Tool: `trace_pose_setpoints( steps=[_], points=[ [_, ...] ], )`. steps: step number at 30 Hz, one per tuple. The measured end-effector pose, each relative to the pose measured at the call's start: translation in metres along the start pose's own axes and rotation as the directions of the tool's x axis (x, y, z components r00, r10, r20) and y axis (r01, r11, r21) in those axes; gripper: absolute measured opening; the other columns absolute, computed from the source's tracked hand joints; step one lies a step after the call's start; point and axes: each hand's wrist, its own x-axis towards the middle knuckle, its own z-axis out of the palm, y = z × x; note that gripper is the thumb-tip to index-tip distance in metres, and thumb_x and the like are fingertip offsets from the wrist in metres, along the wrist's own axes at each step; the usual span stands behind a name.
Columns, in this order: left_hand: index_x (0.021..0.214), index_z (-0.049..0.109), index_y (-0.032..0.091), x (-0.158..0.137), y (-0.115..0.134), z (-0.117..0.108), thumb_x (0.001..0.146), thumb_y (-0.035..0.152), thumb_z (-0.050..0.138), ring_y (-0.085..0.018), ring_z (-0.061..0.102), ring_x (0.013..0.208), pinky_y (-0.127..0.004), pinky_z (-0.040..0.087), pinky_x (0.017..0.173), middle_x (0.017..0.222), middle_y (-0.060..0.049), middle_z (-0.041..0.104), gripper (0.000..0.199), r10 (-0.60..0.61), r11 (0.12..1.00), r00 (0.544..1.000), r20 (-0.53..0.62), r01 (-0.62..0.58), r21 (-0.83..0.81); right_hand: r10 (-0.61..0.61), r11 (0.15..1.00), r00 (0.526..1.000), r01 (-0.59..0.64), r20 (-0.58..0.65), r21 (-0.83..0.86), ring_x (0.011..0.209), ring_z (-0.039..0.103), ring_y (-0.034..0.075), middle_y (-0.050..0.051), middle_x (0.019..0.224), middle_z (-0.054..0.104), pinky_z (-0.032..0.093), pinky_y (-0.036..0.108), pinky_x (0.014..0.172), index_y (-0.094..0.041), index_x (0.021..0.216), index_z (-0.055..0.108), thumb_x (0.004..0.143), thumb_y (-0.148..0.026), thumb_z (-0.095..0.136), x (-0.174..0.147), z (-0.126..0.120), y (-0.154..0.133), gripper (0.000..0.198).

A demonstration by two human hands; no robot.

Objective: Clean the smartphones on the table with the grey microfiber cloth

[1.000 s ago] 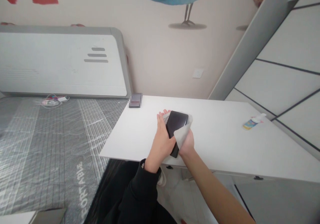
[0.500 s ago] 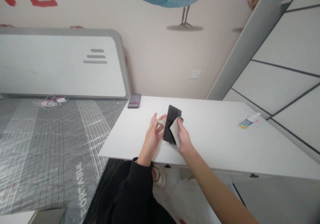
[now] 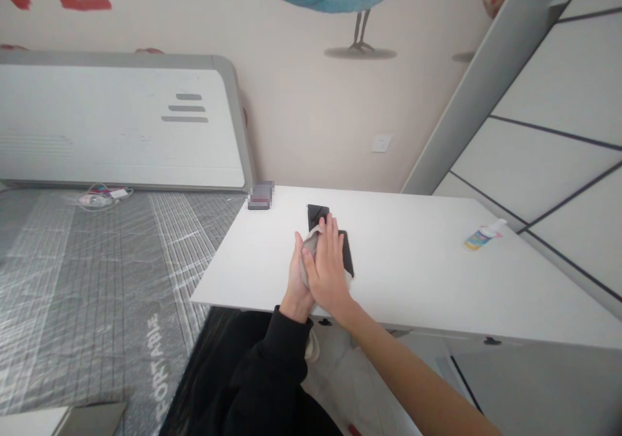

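A dark-screened phone (image 3: 317,213) shows its upper end above my hands, over the white tabletop. A grey cloth (image 3: 310,240) is bunched between my two palms. My left hand (image 3: 295,280) cups the phone and cloth from the left and below, its fingers mostly hidden behind them. Across the front lies my right hand (image 3: 330,267), fingers straight and side by side, holding the cloth against the phone. A second dark panel (image 3: 346,256) juts out at the right of that hand; whether it belongs to the same phone I cannot tell.
A blurred dark box (image 3: 260,196) sits at the table's far left corner. Toward the right end lies a bottle with a colourful label (image 3: 479,237). A plastic-covered mattress (image 3: 111,280) adjoins the white table (image 3: 413,267) on the left. White panelled doors (image 3: 549,144) stand at right.
My right hand has swung left and now lies flat over the phone and cloth, covering much of both. My left palm has closed in against them. The phone's visible top has shifted left.
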Motion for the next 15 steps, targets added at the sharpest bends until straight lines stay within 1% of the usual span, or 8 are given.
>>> trace_pose_setpoints(
  steps=[2,5,7,9,11,13,14,15],
  points=[
    [0.156,0.054,0.022,0.0,0.0,0.0,0.111,0.055,0.022,-0.023,0.043,0.156,-0.039,0.035,0.129,0.159,-0.007,0.058,0.065,0.044,0.999,0.999,0.009,-0.044,-0.031,-0.067,0.991,0.995,0.074,0.069,-0.112,0.167,0.004,0.035,0.023,0.178,0.013,0.019,0.066,0.131,-0.005,0.169,0.017,0.11,-0.041,0.024,-0.004,0.001,-0.006,0.069],
    [0.158,0.051,0.028,-0.004,-0.004,0.0,0.113,0.046,0.02,-0.02,0.041,0.157,-0.038,0.034,0.129,0.163,-0.003,0.055,0.058,0.118,0.993,0.993,0.013,-0.117,-0.02,-0.124,0.978,0.979,0.148,0.163,-0.145,0.167,0.001,0.035,0.02,0.179,0.011,0.02,0.064,0.132,-0.009,0.17,0.012,0.11,-0.042,0.028,0.012,-0.006,-0.005,0.07],
    [0.159,0.05,0.028,-0.007,-0.008,0.002,0.113,0.043,0.025,-0.021,0.042,0.157,-0.039,0.033,0.129,0.164,-0.003,0.053,0.054,0.121,0.992,0.992,0.042,-0.122,0.018,-0.103,0.981,0.978,0.13,0.182,-0.142,0.167,0.002,0.034,0.019,0.179,0.01,0.017,0.062,0.133,-0.009,0.17,0.016,0.11,-0.043,0.029,0.036,-0.012,0.0,0.071],
    [0.158,0.051,0.026,-0.009,-0.012,0.005,0.113,0.043,0.029,-0.023,0.042,0.157,-0.042,0.032,0.13,0.164,-0.005,0.053,0.053,0.1,0.993,0.993,0.062,-0.104,0.064,-0.054,0.987,0.984,0.078,0.171,-0.142,0.167,0.003,0.033,0.021,0.179,0.01,0.014,0.061,0.134,-0.006,0.169,0.017,0.11,-0.043,0.028,0.06,-0.015,0.003,0.07],
    [0.157,0.052,0.023,-0.008,-0.016,0.008,0.113,0.046,0.03,-0.024,0.042,0.157,-0.042,0.031,0.131,0.164,-0.006,0.053,0.055,0.105,0.991,0.992,0.065,-0.111,0.08,-0.036,0.99,0.987,0.056,0.156,-0.131,0.167,0.004,0.033,0.023,0.178,0.01,0.014,0.062,0.133,-0.005,0.169,0.014,0.11,-0.041,0.028,0.071,-0.014,0.003,0.071],
    [0.155,0.055,0.023,-0.007,-0.02,0.01,0.112,0.047,0.028,-0.023,0.042,0.157,-0.04,0.032,0.13,0.164,-0.006,0.053,0.056,0.187,0.981,0.98,0.064,-0.19,0.049,-0.06,0.991,0.986,0.077,0.155,-0.109,0.167,0.003,0.032,0.022,0.179,0.008,0.015,0.063,0.133,-0.006,0.17,0.01,0.109,-0.041,0.03,0.061,-0.008,-0.004,0.072],
    [0.154,0.056,0.024,-0.006,-0.022,0.01,0.112,0.047,0.024,-0.022,0.041,0.157,-0.038,0.033,0.13,0.165,-0.004,0.052,0.057,0.265,0.964,0.963,0.056,-0.266,0.02,-0.083,0.99,0.983,0.1,0.162,-0.099,0.167,0.003,0.031,0.021,0.179,0.008,0.017,0.062,0.133,-0.007,0.17,0.01,0.109,-0.041,0.031,0.05,-0.005,-0.008,0.073],
    [0.153,0.056,0.027,-0.006,-0.024,0.01,0.111,0.048,0.019,-0.02,0.039,0.158,-0.035,0.034,0.129,0.166,-0.002,0.05,0.06,0.365,0.931,0.93,0.041,-0.365,-0.017,-0.106,0.988,0.979,0.123,0.174,-0.09,0.167,0.004,0.031,0.021,0.179,0.009,0.018,0.061,0.133,-0.007,0.17,0.009,0.109,-0.04,0.031,0.036,-0.001,-0.013,0.073]
  ],
)
